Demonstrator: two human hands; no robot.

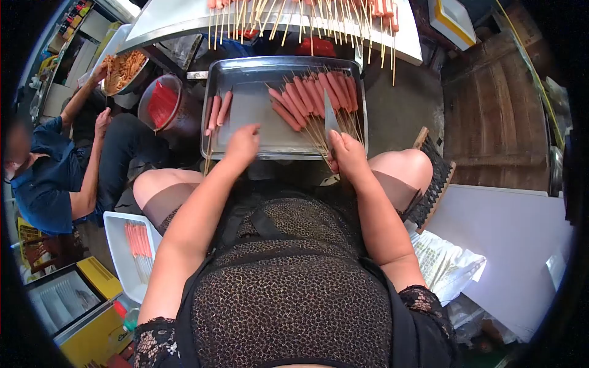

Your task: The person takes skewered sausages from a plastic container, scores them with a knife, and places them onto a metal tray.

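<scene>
A metal tray [245,83] lies before my knees. On its right side is a fanned pile of skewered pink sausages [310,95], their sticks pointing toward me. Three more sausages [219,111] rest at the tray's left side. My right hand [348,153] is closed around a knife [330,113], its blade pointing up and away over the pile. Over the tray's lower left part is my left hand [243,144], its fingers curled together; whether anything small is between them is hidden.
Skewered sausages [334,12] overhang a white table's edge [405,49] ahead. At left, a co-worker [52,165] sits by a food bowl [126,70] and a bucket [161,101]. A white bin [116,245] with skewers stands lower left. A wooden board [491,116] is at right.
</scene>
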